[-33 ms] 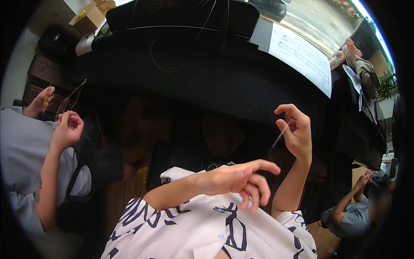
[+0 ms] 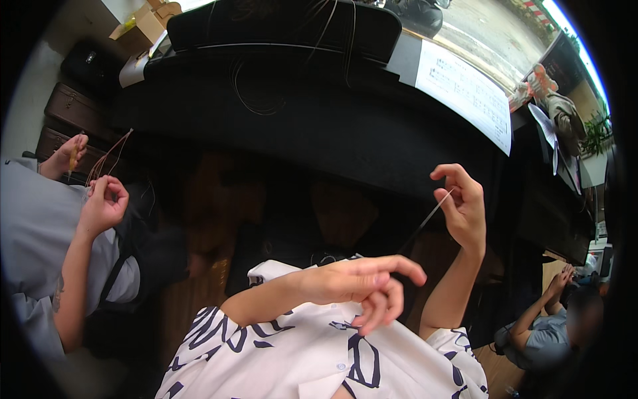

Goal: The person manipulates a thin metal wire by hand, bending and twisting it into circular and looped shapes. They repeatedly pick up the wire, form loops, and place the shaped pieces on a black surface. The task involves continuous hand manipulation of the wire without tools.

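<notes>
The right hand [image 2: 462,207] is up at 3 o'clock, in front of the dark edge of the black table [image 2: 372,133]. Its grip pinches a thin strand [image 2: 435,210] between the thumb and a finger. The strand slants down from there toward 7 o'clock, and its low end gets lost in the dark. The left hand [image 2: 362,284] is at 5 o'clock, in front of the white shirt [image 2: 299,352] with dark lines. One finger sticks out toward 3 o'clock and the others bend down loosely. I can't tell if its grip has anything in it.

At 2 o'clock a paper sheet [image 2: 465,93] lies on the table. At 11 o'clock there are thin curly hairs [image 2: 239,96]. At 9 o'clock another person [image 2: 53,226] has brown threads [image 2: 101,163] near their hands. One more person [image 2: 541,332] sits at 4 o'clock.
</notes>
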A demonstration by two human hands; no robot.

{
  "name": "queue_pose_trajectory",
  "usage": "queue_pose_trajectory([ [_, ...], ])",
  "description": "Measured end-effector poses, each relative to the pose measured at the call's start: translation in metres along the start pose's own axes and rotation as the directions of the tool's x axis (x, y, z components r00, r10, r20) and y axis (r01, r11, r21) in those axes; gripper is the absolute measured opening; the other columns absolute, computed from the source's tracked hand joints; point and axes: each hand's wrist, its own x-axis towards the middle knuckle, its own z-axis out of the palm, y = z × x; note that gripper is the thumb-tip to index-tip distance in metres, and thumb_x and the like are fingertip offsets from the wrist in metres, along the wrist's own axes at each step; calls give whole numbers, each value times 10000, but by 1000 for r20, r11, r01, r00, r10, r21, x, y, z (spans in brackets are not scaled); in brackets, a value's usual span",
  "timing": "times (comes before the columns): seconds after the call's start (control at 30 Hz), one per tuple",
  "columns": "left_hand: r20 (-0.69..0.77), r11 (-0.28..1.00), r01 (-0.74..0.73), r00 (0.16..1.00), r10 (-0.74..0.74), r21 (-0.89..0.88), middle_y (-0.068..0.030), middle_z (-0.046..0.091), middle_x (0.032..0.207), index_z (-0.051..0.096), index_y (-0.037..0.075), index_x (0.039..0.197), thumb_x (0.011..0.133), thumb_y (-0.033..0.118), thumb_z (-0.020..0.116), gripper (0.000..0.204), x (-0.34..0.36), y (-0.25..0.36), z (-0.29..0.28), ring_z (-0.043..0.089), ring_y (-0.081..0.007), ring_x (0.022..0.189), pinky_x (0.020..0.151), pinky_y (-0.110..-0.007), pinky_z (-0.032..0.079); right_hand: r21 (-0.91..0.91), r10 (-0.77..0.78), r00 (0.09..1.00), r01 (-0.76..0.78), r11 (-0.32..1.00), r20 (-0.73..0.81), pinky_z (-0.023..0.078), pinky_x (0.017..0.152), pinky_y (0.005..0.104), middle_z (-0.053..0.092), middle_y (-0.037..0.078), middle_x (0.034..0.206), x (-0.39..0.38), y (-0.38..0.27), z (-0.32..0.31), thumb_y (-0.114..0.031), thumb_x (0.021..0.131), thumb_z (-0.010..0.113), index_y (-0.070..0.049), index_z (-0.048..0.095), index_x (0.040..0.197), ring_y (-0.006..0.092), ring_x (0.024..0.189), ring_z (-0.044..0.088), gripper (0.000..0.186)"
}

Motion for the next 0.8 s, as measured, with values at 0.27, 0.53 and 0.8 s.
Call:
queue_pose_trajectory([
  [0.27,-390,861,-352,782,486,368,64,350,606,559,22,809,1063,321,520,394,-121,31,-64,259,-39,496,462,-243,201,375,-176,968,232,898,-177,182,481,196,347,-28,798,36,24,-76,-336,1049,546,-43,514,884,21,610,271,338],
  [0.53,-431,538,-649,337,837,538,46,329,567,457,85,757,1052,318,542,385,-213,54,-106,198,-51,437,437,-266,159,409,-368,917,399,821,-156,279,650,242,347,-9,891,171,-43,-86,-198,1063,510,-49,527,932,96,718,326,199],
  [0.8,-450,277,-862,65,891,425,32,268,607,420,113,796,1092,258,450,331,-251,75,-155,196,-81,496,491,-273,194,261,-425,899,437,861,-106,492,936,310,653,52,1010,360,-97,-62,-144,1003,570,-34,649,1230,163,983,628,264],
])
